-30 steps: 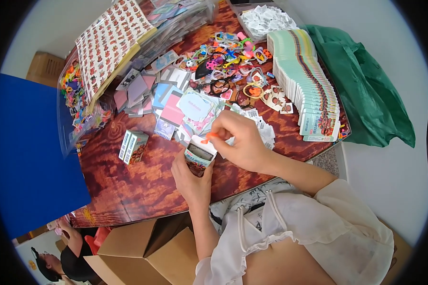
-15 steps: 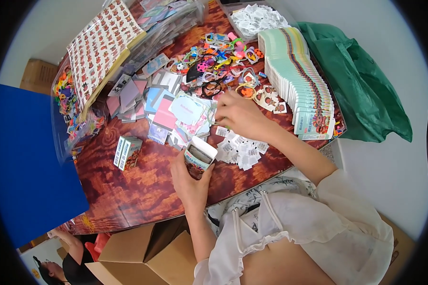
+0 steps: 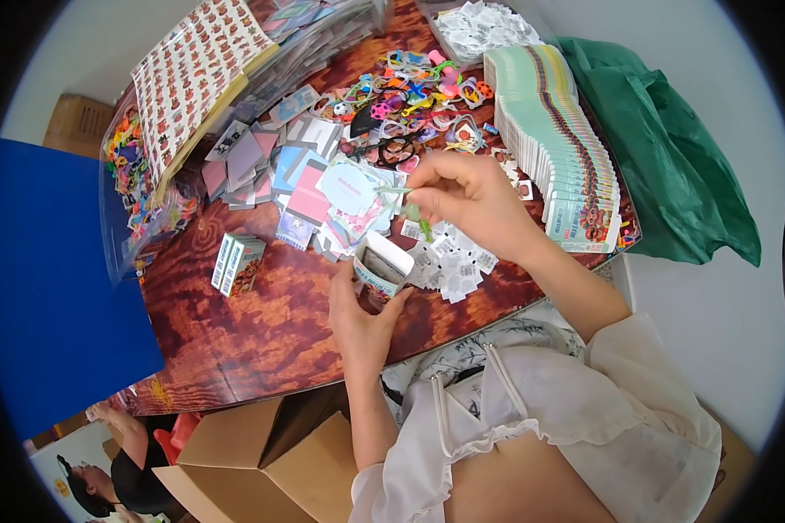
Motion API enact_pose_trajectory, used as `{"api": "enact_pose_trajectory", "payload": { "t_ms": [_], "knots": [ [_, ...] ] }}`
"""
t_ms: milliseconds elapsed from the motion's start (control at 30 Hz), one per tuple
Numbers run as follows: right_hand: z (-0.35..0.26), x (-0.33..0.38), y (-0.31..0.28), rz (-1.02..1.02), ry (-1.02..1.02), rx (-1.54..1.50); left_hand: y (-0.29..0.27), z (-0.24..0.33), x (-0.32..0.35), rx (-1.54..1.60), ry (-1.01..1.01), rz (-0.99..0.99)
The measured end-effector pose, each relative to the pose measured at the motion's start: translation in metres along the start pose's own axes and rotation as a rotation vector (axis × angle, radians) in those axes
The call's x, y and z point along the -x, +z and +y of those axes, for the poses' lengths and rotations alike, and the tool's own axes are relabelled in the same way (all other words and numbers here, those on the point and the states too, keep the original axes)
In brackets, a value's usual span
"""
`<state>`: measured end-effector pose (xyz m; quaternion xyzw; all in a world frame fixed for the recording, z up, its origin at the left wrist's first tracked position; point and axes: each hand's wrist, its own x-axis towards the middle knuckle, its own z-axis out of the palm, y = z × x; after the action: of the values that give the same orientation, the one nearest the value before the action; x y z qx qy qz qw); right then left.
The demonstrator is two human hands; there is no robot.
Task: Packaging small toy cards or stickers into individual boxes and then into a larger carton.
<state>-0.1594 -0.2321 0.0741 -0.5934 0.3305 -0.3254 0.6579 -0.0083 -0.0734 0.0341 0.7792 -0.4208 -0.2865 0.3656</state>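
Pinching a green hair clip (image 3: 414, 212), the right hand (image 3: 467, 199) hangs at one o'clock from the small open box (image 3: 380, 266), which the left hand (image 3: 362, 315) grips upright, mouth tilted toward the clip.

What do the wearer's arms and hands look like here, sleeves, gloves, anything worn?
Both hands are bare: no gloves, and no rings or watch visible on the left hand or right hand. Forearms are uncovered; loose white ruffled sleeves end around the elbows.
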Motion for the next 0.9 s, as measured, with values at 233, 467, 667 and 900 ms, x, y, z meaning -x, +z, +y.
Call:
{"api": "enact_pose_trajectory", "payload": {
  "t_ms": [233, 467, 667, 900],
  "knots": [
    [0.026, 0.018, 0.027, -0.138, 0.056, 0.126, 0.006, 0.001, 0.003, -0.117, 0.130, 0.072],
    [0.028, 0.016, 0.027, -0.227, -0.252, 0.633, 0.009, -0.012, 0.007, -0.175, 0.164, 0.108],
    [0.016, 0.015, 0.034, -0.203, -0.357, 0.826, 0.009, 0.001, 0.004, -0.110, 0.088, 0.086],
    [0.004, -0.001, -0.030, 0.088, -0.414, 0.625, 0.005, -0.009, -0.005, 0.071, 0.088, 0.140]
  ]
}}
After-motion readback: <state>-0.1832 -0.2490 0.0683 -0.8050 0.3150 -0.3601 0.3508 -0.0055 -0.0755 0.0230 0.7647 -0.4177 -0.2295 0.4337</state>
